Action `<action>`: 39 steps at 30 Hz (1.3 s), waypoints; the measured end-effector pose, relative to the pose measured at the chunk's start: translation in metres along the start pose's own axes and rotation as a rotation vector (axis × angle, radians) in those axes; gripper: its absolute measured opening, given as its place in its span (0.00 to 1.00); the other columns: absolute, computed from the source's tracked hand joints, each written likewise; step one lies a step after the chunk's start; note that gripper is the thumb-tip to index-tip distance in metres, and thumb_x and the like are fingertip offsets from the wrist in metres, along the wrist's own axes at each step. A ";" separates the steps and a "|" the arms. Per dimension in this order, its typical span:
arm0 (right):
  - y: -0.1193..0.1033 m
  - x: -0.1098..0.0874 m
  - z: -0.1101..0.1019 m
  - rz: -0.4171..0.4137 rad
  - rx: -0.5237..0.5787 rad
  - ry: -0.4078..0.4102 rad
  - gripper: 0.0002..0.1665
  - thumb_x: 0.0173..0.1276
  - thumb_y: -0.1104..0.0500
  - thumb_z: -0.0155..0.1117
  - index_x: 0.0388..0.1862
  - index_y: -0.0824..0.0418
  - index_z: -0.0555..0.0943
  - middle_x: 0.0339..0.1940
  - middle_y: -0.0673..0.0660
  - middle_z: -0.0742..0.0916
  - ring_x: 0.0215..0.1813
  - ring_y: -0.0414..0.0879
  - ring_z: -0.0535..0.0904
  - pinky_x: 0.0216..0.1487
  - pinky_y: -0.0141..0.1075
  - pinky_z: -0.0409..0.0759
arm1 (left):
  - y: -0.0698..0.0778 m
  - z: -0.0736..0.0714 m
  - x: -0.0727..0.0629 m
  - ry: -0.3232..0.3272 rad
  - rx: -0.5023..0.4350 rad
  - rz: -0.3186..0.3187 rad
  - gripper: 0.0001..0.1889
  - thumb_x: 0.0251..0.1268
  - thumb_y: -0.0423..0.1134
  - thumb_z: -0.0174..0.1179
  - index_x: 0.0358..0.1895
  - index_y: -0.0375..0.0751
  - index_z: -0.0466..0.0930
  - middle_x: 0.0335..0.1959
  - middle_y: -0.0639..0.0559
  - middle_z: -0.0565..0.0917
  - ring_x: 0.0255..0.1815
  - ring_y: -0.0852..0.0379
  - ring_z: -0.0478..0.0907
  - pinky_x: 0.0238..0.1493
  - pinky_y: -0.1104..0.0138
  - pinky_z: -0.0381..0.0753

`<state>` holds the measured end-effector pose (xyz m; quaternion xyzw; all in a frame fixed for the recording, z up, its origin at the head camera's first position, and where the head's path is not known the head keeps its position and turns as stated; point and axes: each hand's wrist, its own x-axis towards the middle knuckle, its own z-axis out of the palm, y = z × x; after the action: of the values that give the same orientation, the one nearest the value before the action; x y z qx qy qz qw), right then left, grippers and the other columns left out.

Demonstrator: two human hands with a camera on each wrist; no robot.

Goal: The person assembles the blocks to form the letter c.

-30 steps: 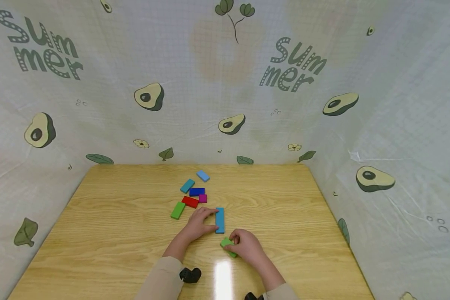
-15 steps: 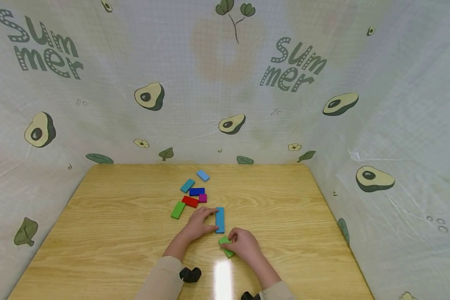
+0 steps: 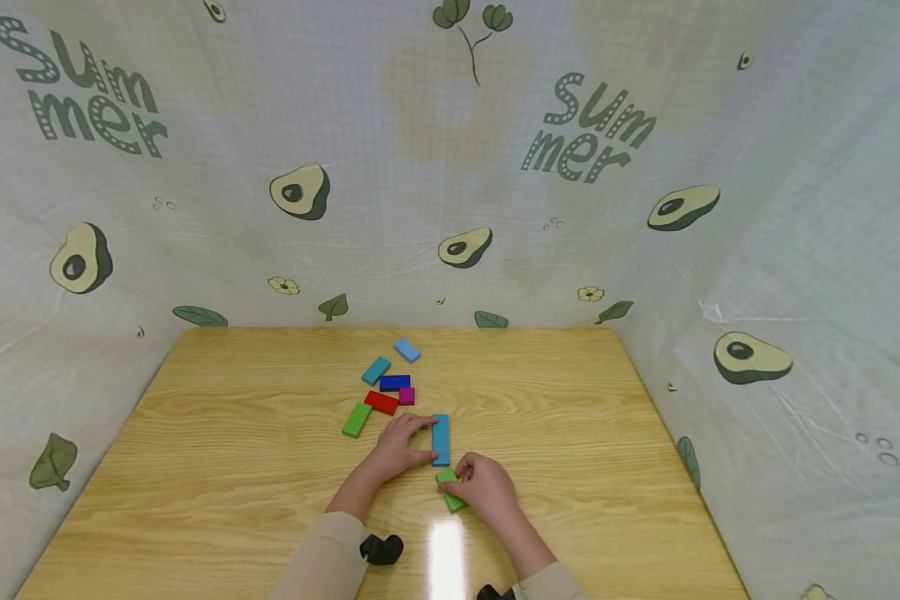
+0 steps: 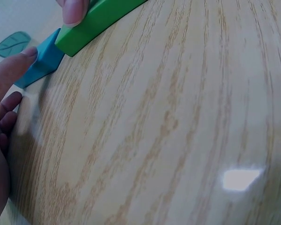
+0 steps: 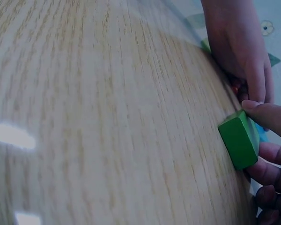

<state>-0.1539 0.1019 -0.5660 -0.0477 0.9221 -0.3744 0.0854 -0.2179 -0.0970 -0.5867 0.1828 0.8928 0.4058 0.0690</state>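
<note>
A long sky-blue block [image 3: 441, 437] lies flat near the middle of the wooden table. My left hand [image 3: 397, 446] holds it with thumb and index finger, one towards each end. Just in front of it, my right hand [image 3: 490, 486] pinches a green block [image 3: 454, 502] between thumb and fingers. The green block is slightly turned, its far end close to the near end of the blue one. In the left wrist view my left thumb presses the blue block [image 4: 44, 61]. The right wrist view shows the green block's end face [image 5: 240, 143] beside my right thumb.
Beyond my left hand lie a second green block [image 3: 357, 420], a red block [image 3: 382, 402], a small magenta block [image 3: 407, 396], a dark blue block [image 3: 395, 382], a teal block [image 3: 377, 370] and a light blue block [image 3: 407, 350]. Printed cloth [image 3: 390, 250] hangs around the table [image 3: 555, 400].
My right hand has shifted the green block slightly left and away from me, turning it closer in line with the blue block. My left hand has stayed at the blue block.
</note>
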 end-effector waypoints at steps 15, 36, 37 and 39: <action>0.003 -0.002 0.009 -0.009 0.012 0.105 0.20 0.51 0.46 0.78 0.29 0.56 0.79 0.19 0.44 0.75 0.21 0.38 0.68 0.23 0.32 0.67 | -0.001 0.000 0.001 0.002 0.014 0.009 0.32 0.58 0.48 0.70 0.66 0.47 0.74 0.56 0.47 0.74 0.60 0.43 0.68 0.59 0.44 0.63; 0.005 -0.001 0.013 0.005 0.010 0.137 0.20 0.51 0.44 0.78 0.30 0.54 0.79 0.19 0.43 0.76 0.21 0.37 0.69 0.23 0.31 0.67 | -0.003 0.002 0.002 0.003 0.010 -0.003 0.32 0.57 0.49 0.70 0.66 0.47 0.73 0.56 0.47 0.74 0.60 0.43 0.67 0.59 0.45 0.63; 0.005 -0.001 0.013 0.007 0.009 0.138 0.20 0.51 0.44 0.78 0.30 0.54 0.79 0.19 0.43 0.76 0.21 0.37 0.69 0.23 0.31 0.67 | -0.003 0.002 0.002 0.003 0.010 -0.003 0.32 0.57 0.49 0.71 0.66 0.47 0.73 0.56 0.47 0.74 0.60 0.43 0.67 0.59 0.45 0.63; 0.005 -0.001 0.012 0.004 0.007 0.138 0.20 0.52 0.44 0.78 0.30 0.54 0.79 0.19 0.43 0.76 0.21 0.37 0.69 0.23 0.32 0.67 | -0.002 0.002 0.002 0.003 0.011 -0.004 0.32 0.57 0.49 0.71 0.66 0.47 0.73 0.56 0.47 0.74 0.60 0.43 0.67 0.59 0.44 0.63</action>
<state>-0.1506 0.0972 -0.5779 -0.0196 0.9245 -0.3799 0.0223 -0.2197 -0.0962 -0.5899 0.1809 0.8956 0.4008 0.0677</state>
